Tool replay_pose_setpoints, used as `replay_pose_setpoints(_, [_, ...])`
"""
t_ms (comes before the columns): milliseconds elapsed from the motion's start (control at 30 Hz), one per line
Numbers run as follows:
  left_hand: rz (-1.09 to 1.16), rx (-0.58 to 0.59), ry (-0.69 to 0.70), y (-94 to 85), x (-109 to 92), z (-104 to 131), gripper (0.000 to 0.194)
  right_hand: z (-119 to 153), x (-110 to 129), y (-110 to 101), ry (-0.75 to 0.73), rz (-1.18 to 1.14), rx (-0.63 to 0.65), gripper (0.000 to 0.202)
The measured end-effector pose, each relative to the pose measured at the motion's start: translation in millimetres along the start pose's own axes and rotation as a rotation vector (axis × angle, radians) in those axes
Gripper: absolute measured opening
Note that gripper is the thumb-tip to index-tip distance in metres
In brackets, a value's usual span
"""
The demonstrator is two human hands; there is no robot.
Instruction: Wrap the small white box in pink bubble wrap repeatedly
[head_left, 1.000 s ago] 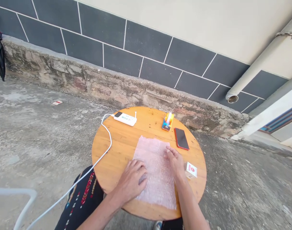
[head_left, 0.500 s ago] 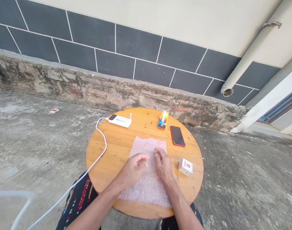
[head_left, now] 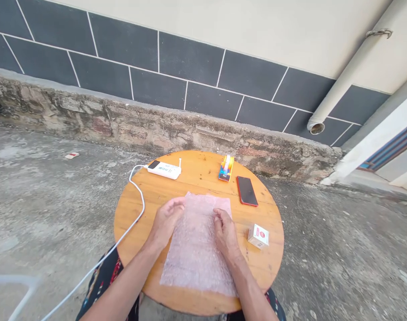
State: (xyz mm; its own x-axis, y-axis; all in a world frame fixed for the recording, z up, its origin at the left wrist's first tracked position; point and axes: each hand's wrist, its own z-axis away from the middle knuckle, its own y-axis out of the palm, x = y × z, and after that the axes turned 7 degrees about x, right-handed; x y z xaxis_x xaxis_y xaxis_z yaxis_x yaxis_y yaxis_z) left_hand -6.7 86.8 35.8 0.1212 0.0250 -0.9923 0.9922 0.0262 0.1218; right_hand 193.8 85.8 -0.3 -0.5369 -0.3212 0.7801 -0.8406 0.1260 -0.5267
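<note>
A sheet of pinkish bubble wrap (head_left: 200, 249) lies flat on the round wooden table (head_left: 190, 305). My left hand (head_left: 166, 220) is at the upper left edge of the sheet, fingers stretched forward and thumb apart, with nothing visible in it. On the sheet's right side rests my right hand (head_left: 226, 232), loosely bent, its fingers and thumb slightly apart and holding nothing I can see. A small white box (head_left: 258, 236) with a red mark stands just right of this hand.
Toward the back of the table are a white power-bank-like device (head_left: 165, 170) with a white cable (head_left: 142, 196), a colourful tape dispenser (head_left: 226, 168) and a red-edged phone (head_left: 247, 191). A stone-based wall (head_left: 177, 129) runs behind, with a drainpipe (head_left: 343, 84) at right.
My left hand has moved left from over the middle of the bubble wrap to its left edge, and its fingers have straightened. The right hand has hardly moved.
</note>
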Motion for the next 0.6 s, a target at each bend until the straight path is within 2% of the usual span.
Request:
replay_pose_setpoints(33, [-0.104, 0.084, 0.031, 0.9, 3.4, 5.3, 0.027, 0.0, 0.3, -0.3, 0.002, -0.001, 0.003, 0.029])
replay_pose_setpoints(100, [-0.324, 0.171, 0.142, 4.4, 13.2, 12.9, 0.022, 0.3, 1.5, -0.6, 0.009, -0.006, 0.009, 0.029])
replay_pose_setpoints(200, [-0.581, 0.173, 0.312, 8.5, 28.0, 17.1, 0.021, 1.0, 4.7, 0.2, 0.035, -0.024, 0.012, 0.029])
replay_pose_setpoints(267, [-0.698, 0.184, 0.378, 9.2, 33.8, 17.7, 0.023, 1.0, 6.7, 0.4, 0.058, -0.047, 0.015, 0.029])
replay_pose_setpoints(467, [-0.882, 0.178, 0.469, 10.6, 35.9, 19.8, 0.022, -6.2, 8.5, -16.4, 0.193, -0.185, 0.065, 0.025])
replay_pose_setpoints(600, [-0.921, 0.173, 0.481, 12.4, 36.1, 20.8, 0.022, -14.6, 22.4, -28.3, 0.256, -0.273, 0.111, 0.031])
